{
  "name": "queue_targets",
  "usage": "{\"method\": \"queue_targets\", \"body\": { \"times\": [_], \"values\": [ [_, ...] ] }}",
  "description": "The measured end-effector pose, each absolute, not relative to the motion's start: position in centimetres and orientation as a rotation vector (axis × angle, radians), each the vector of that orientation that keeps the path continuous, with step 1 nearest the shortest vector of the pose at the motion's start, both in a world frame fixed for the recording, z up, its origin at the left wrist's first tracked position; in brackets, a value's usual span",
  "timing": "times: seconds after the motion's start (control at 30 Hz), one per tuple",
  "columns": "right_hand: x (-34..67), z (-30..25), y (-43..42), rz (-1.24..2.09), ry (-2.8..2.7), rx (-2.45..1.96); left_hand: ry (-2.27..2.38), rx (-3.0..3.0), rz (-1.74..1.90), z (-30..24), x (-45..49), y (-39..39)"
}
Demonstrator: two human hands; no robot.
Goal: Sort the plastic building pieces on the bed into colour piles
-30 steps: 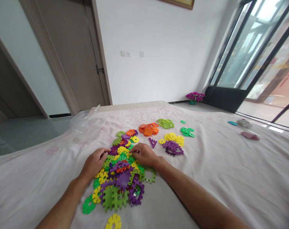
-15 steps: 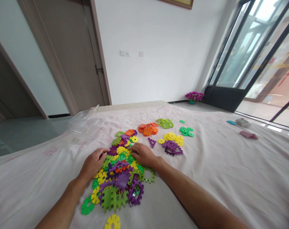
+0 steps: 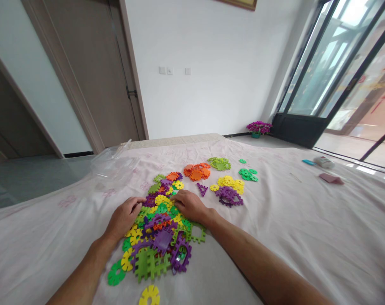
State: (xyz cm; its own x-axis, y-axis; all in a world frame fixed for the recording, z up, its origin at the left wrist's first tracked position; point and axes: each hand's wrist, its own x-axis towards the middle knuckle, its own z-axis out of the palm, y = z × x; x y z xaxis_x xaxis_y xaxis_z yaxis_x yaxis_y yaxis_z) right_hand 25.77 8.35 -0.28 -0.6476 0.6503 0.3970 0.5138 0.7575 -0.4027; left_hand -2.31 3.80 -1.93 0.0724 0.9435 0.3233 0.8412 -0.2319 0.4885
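Observation:
A mixed heap of plastic building pieces [image 3: 162, 239] in purple, green, yellow and orange lies in front of me. At its left edge rests my left hand [image 3: 126, 215], fingers bent and close together, the index fingertip by a purple piece [image 3: 150, 199]. On the heap's right side is my right hand [image 3: 189, 205], its curled fingers down by the yellow discs [image 3: 163, 200]. Whatever either hand may grip is hidden. Near the bottom edge lie a loose green disc [image 3: 116, 273] and a yellow disc [image 3: 149, 295].
Beyond the heap sit separate piles: orange pieces [image 3: 197, 171], light green pieces [image 3: 219, 164], green discs [image 3: 247, 174], yellow discs [image 3: 232, 183] and purple pieces [image 3: 229, 196]. A purple triangle [image 3: 202, 189] lies alone. Clear plastic packaging [image 3: 112, 163] is at the left; a pink item [image 3: 331, 179] at the right.

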Motion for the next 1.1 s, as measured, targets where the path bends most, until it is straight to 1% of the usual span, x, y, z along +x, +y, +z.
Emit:
{"method": "queue_targets", "body": {
  "times": [1.1],
  "values": [
    [25.99,0.01,8.41,0.334,-2.432,-0.838,1.839,2.17,0.936,-1.44,-2.01,3.51]
  ]
}}
